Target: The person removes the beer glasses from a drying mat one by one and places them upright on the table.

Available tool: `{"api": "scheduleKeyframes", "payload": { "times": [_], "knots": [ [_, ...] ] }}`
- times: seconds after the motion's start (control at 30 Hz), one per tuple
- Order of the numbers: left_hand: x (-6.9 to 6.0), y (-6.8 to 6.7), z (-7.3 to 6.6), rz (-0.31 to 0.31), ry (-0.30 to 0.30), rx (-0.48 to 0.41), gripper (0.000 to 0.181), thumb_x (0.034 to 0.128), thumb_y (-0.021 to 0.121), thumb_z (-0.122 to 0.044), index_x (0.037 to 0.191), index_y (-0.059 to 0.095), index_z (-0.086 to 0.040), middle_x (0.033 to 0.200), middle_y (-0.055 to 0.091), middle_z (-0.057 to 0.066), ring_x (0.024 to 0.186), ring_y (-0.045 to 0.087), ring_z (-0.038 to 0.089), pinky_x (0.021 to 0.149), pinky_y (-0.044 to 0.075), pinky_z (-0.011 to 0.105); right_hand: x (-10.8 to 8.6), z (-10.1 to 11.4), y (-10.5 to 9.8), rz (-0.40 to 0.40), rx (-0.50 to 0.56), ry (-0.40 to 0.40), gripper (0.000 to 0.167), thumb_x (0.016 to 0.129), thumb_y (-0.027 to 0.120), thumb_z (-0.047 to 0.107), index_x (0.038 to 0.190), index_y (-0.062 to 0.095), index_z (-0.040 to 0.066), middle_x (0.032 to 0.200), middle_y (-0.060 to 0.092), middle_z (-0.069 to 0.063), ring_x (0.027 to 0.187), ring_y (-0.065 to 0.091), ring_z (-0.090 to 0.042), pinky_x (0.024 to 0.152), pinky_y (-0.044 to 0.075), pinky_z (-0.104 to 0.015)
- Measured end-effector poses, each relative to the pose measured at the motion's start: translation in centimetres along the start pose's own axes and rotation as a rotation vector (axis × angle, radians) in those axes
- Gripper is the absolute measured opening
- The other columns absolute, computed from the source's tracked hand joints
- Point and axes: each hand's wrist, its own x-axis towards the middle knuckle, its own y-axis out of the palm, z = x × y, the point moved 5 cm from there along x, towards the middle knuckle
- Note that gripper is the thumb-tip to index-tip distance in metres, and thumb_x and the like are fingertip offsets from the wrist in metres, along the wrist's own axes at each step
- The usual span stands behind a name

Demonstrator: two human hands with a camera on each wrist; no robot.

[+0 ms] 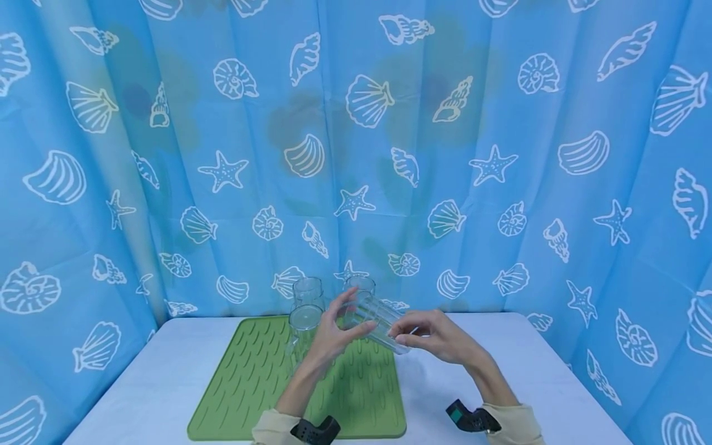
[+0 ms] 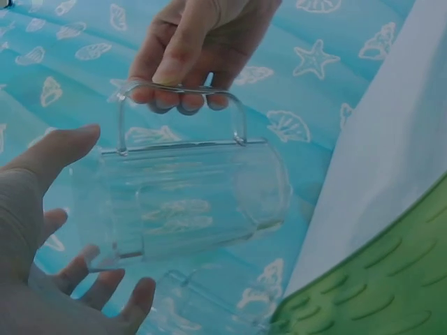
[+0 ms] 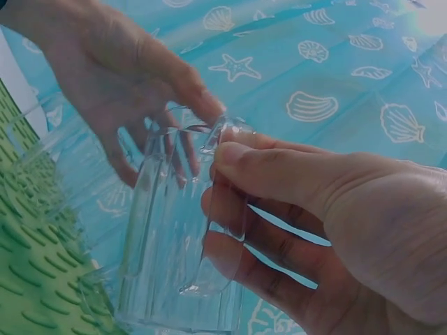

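A clear glass mug is held tilted in the air over the right part of a green ridged mat. My right hand grips it by the handle, thumb on one side and fingers curled through. At the mug's other end is my left hand, thumb and fingers spread around that end; whether they touch the glass I cannot tell. Another clear mug stands on the mat left of my left hand, with a glass behind it. One more glass shows beyond the held mug, partly hidden.
The mat lies on a table with a white cover. A blue curtain with white seashell and starfish prints hangs behind the table and along both sides.
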Motion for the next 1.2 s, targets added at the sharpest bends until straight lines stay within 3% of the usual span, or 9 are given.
{"api": "scheduleKeyframes", "payload": {
  "times": [0.13, 0.33, 0.53, 0.87, 1.0, 1.2],
  "knots": [
    [-0.3, -0.3, -0.6, -0.018, 0.018, 0.068, 0.074, 0.0827, 0.079, -0.038, 0.145, 0.039, -0.046, 0.152, 0.038, -0.002, 0.137, 0.04, 0.028, 0.106, 0.044, 0.052, -0.4, -0.2, 0.0, -0.04, 0.044, -0.021, 0.019, 0.098, 0.059, 0.006, 0.112, 0.07, 0.001, 0.101, 0.068, -0.023, 0.082, 0.065, -0.032, 0.068, 0.06, -0.03],
    [-0.8, -1.0, -1.8, -0.077, 0.064, 0.193, 0.073, 0.0825, 0.078, -0.041, 0.146, 0.041, -0.041, 0.147, 0.041, 0.002, 0.13, 0.043, 0.025, 0.101, 0.047, 0.051, -0.9, -0.5, 0.0, -0.075, 0.056, -0.044, 0.02, 0.098, 0.057, 0.004, 0.113, 0.068, -0.003, 0.1, 0.067, -0.025, 0.081, 0.066, -0.031, 0.069, 0.06, -0.033],
    [-1.2, -1.9, -2.5, -0.151, 0.128, 0.297, 0.072, 0.0857, 0.075, -0.038, 0.148, 0.04, -0.031, 0.147, 0.042, 0.008, 0.128, 0.046, 0.025, 0.101, 0.047, 0.049, -1.6, -0.7, -0.3, -0.105, 0.066, -0.012, 0.021, 0.098, 0.057, 0.004, 0.114, 0.066, -0.005, 0.1, 0.066, -0.026, 0.087, 0.066, -0.033, 0.072, 0.061, -0.034],
    [-3.4, -5.3, -2.8, -0.229, 0.233, 0.514, 0.078, 0.0825, 0.079, -0.036, 0.149, 0.041, -0.023, 0.145, 0.045, 0.014, 0.131, 0.048, 0.035, 0.101, 0.045, 0.062, -2.2, -1.4, -1.1, -0.186, 0.047, 0.044, 0.022, 0.098, 0.058, 0.007, 0.117, 0.066, -0.002, 0.107, 0.066, -0.029, 0.093, 0.069, -0.028, 0.078, 0.061, -0.037],
    [-4.4, -7.2, -2.4, -0.257, 0.231, 0.595, 0.082, 0.0792, 0.082, -0.033, 0.149, 0.042, -0.019, 0.143, 0.046, 0.018, 0.13, 0.049, 0.039, 0.099, 0.045, 0.066, -2.3, -1.7, -1.5, -0.238, 0.032, 0.074, 0.022, 0.098, 0.059, 0.009, 0.115, 0.067, -0.002, 0.108, 0.065, -0.028, 0.09, 0.068, -0.021, 0.077, 0.06, -0.031],
    [-5.5, -9.4, -1.9, -0.262, 0.214, 0.669, 0.084, 0.0792, 0.082, -0.036, 0.15, 0.04, -0.017, 0.142, 0.046, 0.022, 0.128, 0.048, 0.043, 0.096, 0.044, 0.069, -2.6, -1.9, -2.2, -0.293, 0.01, 0.05, 0.018, 0.097, 0.06, 0.008, 0.113, 0.069, 0.008, 0.104, 0.069, -0.008, 0.089, 0.067, -0.024, 0.076, 0.06, -0.033]
  ]
}}
